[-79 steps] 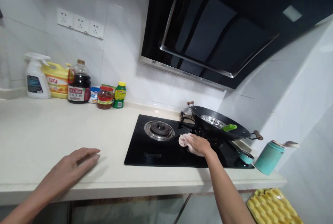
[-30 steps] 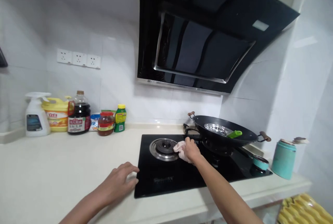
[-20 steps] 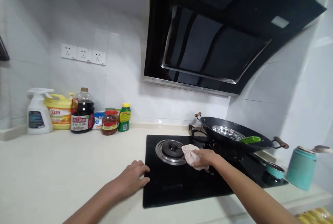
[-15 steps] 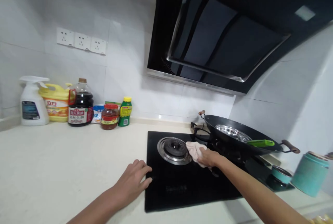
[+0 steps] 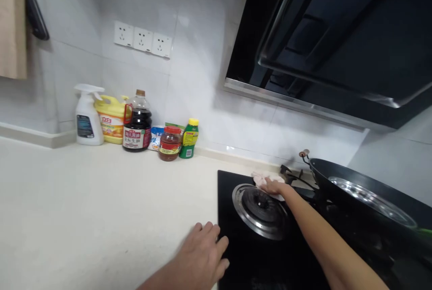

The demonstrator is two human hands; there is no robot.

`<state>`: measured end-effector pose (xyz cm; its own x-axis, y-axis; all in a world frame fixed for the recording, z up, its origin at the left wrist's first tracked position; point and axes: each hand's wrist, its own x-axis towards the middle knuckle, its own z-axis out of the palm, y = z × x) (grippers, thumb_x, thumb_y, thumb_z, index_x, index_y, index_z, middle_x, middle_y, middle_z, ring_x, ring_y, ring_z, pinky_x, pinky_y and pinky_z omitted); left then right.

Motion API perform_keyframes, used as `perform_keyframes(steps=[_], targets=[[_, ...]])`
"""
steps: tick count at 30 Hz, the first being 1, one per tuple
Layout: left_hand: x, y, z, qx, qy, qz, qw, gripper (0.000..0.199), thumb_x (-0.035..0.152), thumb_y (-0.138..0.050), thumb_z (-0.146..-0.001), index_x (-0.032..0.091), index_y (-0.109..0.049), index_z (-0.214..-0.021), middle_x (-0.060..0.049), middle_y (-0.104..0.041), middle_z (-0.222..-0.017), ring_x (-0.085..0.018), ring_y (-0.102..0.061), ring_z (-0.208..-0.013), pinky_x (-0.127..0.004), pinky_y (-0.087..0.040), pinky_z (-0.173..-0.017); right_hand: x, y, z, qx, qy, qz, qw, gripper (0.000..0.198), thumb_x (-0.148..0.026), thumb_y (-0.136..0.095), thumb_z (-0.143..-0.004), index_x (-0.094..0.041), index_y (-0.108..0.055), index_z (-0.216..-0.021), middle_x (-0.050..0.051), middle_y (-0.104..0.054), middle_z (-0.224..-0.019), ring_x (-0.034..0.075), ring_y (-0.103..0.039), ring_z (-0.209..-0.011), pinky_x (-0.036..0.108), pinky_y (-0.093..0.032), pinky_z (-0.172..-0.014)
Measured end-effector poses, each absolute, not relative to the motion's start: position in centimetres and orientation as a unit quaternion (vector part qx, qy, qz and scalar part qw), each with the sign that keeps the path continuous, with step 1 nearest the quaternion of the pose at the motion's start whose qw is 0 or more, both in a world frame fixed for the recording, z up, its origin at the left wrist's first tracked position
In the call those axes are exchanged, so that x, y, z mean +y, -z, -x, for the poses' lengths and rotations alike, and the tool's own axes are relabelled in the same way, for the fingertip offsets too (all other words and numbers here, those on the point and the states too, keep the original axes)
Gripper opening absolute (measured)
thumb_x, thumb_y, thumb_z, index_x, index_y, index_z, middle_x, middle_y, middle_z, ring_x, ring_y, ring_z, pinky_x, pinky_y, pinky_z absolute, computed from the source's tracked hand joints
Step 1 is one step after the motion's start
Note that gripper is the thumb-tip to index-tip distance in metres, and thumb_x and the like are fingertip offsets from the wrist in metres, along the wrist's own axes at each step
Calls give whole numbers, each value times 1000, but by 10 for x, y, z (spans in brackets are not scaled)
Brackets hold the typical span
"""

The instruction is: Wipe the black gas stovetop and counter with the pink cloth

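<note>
My right hand [image 5: 272, 186] presses a pale pink cloth [image 5: 259, 177] onto the back of the black glass cooktop [image 5: 232, 236], just behind the round burner [image 5: 260, 204]. The cloth is bunched under and around the fingers. My left hand [image 5: 204, 254] lies at the cooktop's left edge, its fingers apart and slightly bent, holding nothing. The fingertips reach over onto the glass while the palm is above the pale counter [image 5: 84, 209].
A black wok [image 5: 337, 177] with a perforated metal steamer plate [image 5: 371, 195] stands on the cooktop's right. The range hood [image 5: 320, 56] hangs overhead. Along the wall stand a spray bottle [image 5: 88, 121], a soy sauce bottle [image 5: 137, 128], a red-lidded jar [image 5: 169, 144] and a green bottle [image 5: 189, 139].
My right hand has moved the cloth from the burner's right side to behind it. The view has turned left, and my left hand still rests by the cooktop's edge.
</note>
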<state>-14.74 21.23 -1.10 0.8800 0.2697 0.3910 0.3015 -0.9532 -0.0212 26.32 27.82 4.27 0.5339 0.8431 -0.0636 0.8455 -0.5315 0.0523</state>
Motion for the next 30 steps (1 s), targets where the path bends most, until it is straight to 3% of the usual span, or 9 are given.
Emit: perform_keyframes(steps=[4,6,9,12,16,19,22,25,30], targets=[[214,0,149,-176,216,960,-31,12,28,-58,-95,24,-70,-93,-5,-65,-96,-26,-58,-99,-42,-43,-89,327,-46,-192,567,79,-819,23,69,-63,-43,-99,-20,-36,-153,17,-43,-153,33,-47,-136,55,-36,-111],[214,-7,150,-201,215,953,-76,16,30,-61,-93,25,-68,-107,-5,-65,-102,-24,-60,-97,-40,-46,-88,336,-45,-152,615,95,-782,7,76,-70,-32,-97,-22,-30,-157,18,-38,-158,34,-39,-143,52,-29,-115],[219,-17,152,-216,217,946,-112,27,31,-61,-93,26,-66,-118,-5,-66,-106,-24,-62,-97,-40,-48,-89,329,-46,-104,664,96,-741,-22,75,-70,-30,-97,-21,-32,-154,19,-42,-154,35,-41,-141,50,-30,-113],[229,-22,152,-236,270,924,-134,31,34,-54,-97,26,-63,-125,-6,-66,-112,-25,-63,-102,-42,-49,-93,298,-48,-76,690,85,-717,-40,72,-63,-44,-93,-14,-40,-146,23,-50,-144,36,-49,-132,49,-36,-106],[244,-24,153,-245,368,877,-189,32,37,-45,-99,24,-63,-123,-8,-65,-116,-25,-62,-110,-41,-49,-97,229,-53,-50,733,77,-674,-43,62,-57,-61,-83,-17,-51,-130,17,-60,-126,33,-57,-115,43,-43,-97],[251,-22,155,-260,397,847,-240,36,42,-44,-98,22,-63,-121,-7,-65,-109,-22,-64,-102,-38,-51,-92,172,-53,-33,755,53,-652,-45,65,-66,-61,-81,-18,-53,-125,16,-59,-121,33,-58,-108,46,-43,-93],[254,-19,156,-275,387,840,-263,38,45,-45,-97,22,-63,-120,-6,-65,-110,-21,-65,-97,-37,-52,-90,124,-48,-26,753,22,-655,-53,66,-71,-56,-82,-19,-54,-122,16,-60,-118,34,-56,-110,52,-37,-100],[254,-15,155,-272,374,845,-267,37,46,-45,-96,22,-65,-117,-6,-66,-110,-22,-65,-96,-37,-50,-91,89,-39,-36,731,-24,-678,-75,50,-62,-55,-88,-19,-57,-115,14,-62,-116,32,-54,-111,53,-30,-105],[247,-10,151,-256,331,862,-284,35,46,-46,-95,24,-67,-111,-6,-67,-106,-24,-65,-97,-38,-50,-89,57,-20,-83,636,-151,-754,-66,26,-38,-46,-95,-18,-62,-100,15,-66,-105,32,-57,-104,49,-36,-97]])
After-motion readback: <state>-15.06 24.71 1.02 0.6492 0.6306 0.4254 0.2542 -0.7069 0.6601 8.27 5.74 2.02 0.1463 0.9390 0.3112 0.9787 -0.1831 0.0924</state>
